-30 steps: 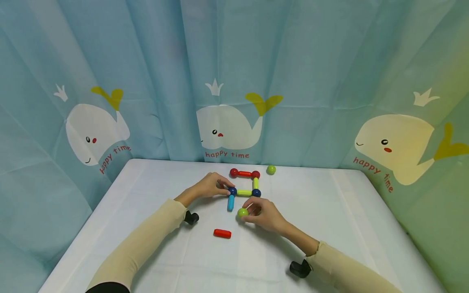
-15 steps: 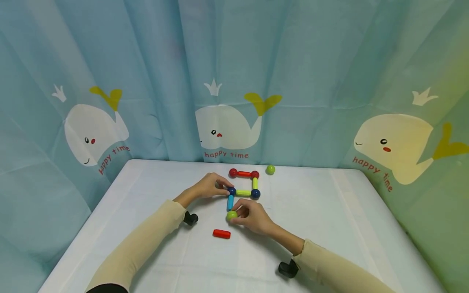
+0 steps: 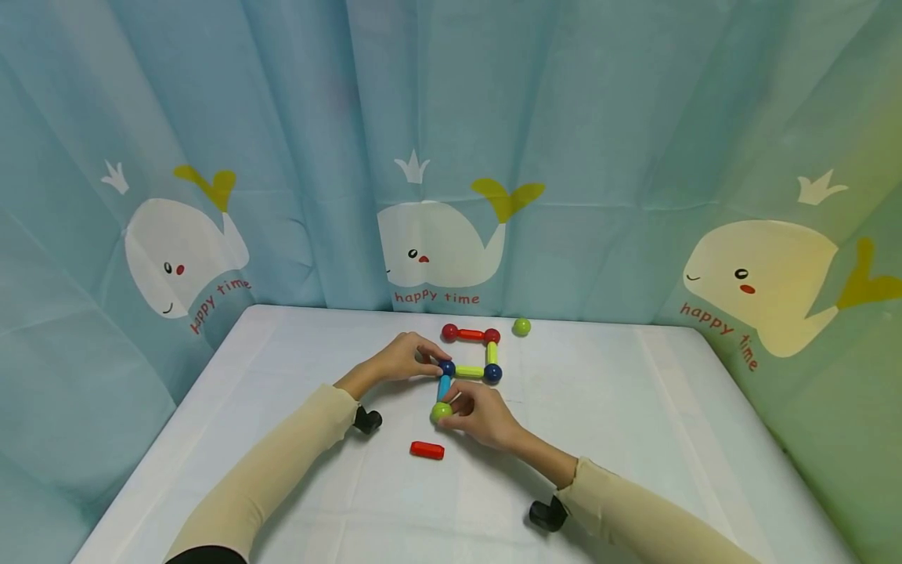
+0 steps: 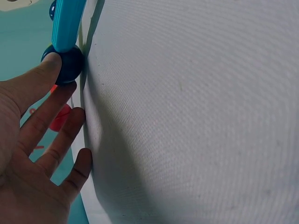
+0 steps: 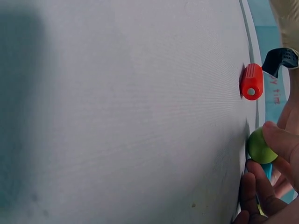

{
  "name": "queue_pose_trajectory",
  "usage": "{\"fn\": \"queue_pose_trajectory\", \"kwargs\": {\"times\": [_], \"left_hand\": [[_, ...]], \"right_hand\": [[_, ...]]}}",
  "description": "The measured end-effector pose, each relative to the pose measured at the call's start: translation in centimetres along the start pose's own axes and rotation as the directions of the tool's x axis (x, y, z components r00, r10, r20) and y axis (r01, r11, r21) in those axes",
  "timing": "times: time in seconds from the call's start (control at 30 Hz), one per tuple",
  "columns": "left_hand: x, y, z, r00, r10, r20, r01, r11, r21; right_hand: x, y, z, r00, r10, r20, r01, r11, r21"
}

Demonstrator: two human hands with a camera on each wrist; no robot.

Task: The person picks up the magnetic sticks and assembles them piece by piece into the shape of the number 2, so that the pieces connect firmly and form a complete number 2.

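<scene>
My left hand pinches a dark blue ball between thumb and fingertips. From that ball a light blue rod runs toward me, and a yellow-green rod leads right to a second dark blue ball. With thumb and fingers my right hand holds a green ball at the near end of the light blue rod. Beyond, another yellow-green rod joins a red ball, then a red rod and a second red ball.
A loose red rod lies on the white table, nearer me than the hands; its metal end shows in the right wrist view. A second green ball rests near the back edge. A whale-print curtain hangs behind.
My right hand has carried the green ball leftward to the near end of the light blue rod. My left hand keeps its pinch on the dark blue ball.
</scene>
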State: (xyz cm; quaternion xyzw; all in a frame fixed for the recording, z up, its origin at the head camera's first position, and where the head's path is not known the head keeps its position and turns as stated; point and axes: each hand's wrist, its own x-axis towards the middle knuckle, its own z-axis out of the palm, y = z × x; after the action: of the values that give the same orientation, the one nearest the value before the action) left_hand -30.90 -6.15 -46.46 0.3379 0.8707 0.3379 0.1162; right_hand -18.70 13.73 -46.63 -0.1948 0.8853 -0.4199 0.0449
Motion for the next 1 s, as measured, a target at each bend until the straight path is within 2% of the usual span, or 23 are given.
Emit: {"fn": "queue_pose_trajectory", "kwargs": {"times": [0.5, 0.83, 1.0], "left_hand": [[0.1, 0.1, 0.0, 1.0, 0.008, -0.001, -0.008, 1.0, 0.01], [0.0, 0.0, 0.1, 1.0, 0.002, 0.006, -0.002, 1.0, 0.005], [0.0, 0.2, 0.0, 1.0, 0.0, 0.005, 0.0, 1.0, 0.005]], "right_hand": [[0.0, 0.0, 0.2, 1.0, -0.023, 0.01, 0.023, 1.0, 0.016], [-0.5, -0.2, -1.2, 0.986, -0.076, 0.149, 0.079, 0.997, -0.014], [-1.4, -0.5, -1.8, 0.982, -0.05, 0.18, 0.05, 0.999, 0.004]]}}
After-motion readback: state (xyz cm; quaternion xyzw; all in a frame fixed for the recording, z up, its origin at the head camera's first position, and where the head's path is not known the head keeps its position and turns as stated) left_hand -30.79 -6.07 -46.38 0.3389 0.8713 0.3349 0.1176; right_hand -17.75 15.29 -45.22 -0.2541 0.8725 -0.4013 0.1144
